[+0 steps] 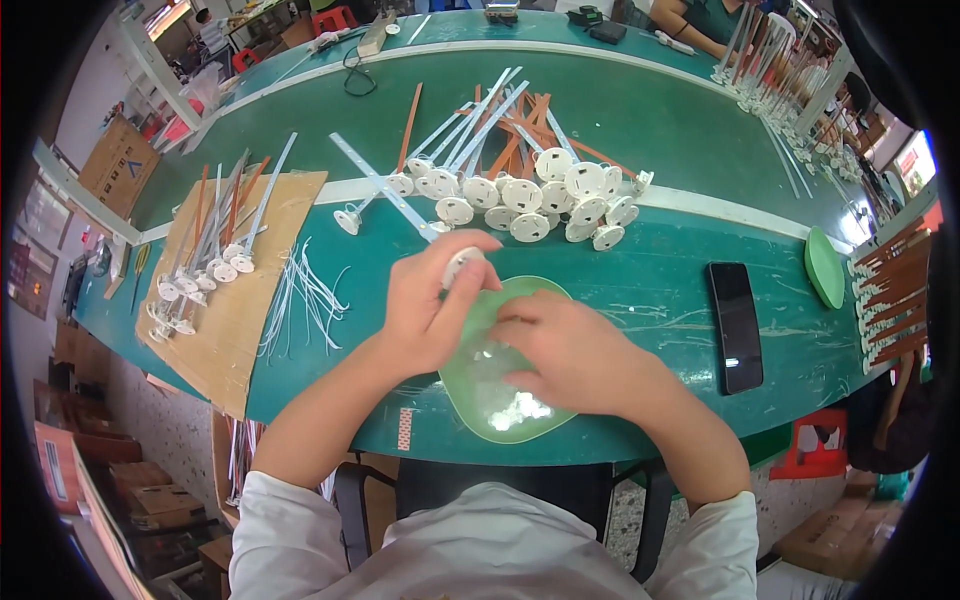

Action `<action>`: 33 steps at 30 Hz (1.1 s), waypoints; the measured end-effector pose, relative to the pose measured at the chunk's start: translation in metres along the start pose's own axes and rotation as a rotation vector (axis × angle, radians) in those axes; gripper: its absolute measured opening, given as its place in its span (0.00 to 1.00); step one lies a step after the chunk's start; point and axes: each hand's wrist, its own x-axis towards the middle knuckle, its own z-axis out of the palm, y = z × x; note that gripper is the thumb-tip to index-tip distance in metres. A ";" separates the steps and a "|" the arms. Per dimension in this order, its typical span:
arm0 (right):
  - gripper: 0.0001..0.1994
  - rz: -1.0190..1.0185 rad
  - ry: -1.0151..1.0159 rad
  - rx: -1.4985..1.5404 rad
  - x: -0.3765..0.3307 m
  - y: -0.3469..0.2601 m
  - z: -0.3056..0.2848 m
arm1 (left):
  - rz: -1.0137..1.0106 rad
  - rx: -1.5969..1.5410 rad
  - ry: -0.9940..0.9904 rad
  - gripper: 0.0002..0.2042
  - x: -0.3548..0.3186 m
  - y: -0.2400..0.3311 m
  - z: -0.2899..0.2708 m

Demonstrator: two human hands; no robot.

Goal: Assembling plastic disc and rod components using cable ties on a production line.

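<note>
My left hand (425, 300) is closed round a white round disc (462, 268) with a long pale strip (385, 185) running up and away from it to the left. Over the light green dish (462, 400), my right hand (575, 350) reaches in with fingers curled but apart. Small shiny pieces (520, 408) lie in that dish, too small to name. Just beyond my hands a heap of white discs (520, 195) is spread along the table's white edging, with pale and orange-brown strips (520, 135) pointing away from me.
On the left, a cardboard sheet (285, 200) bears more discs with strips, beside loose white ties (305, 295). A black phone (735, 325) and another green dish (824, 268) lie to the right. Brown strips (890, 300) hang at the right edge. A person (690, 25) sits across the table.
</note>
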 end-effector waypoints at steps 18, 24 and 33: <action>0.06 0.108 -0.131 0.301 0.009 0.008 -0.017 | 0.041 -0.031 -0.088 0.10 -0.008 -0.005 0.009; 0.03 0.237 0.151 0.550 0.007 0.011 -0.018 | 0.089 -0.082 0.002 0.12 -0.005 -0.005 0.007; 0.05 0.433 0.126 0.665 0.010 0.010 -0.021 | 0.117 0.016 -0.067 0.14 -0.003 0.000 0.002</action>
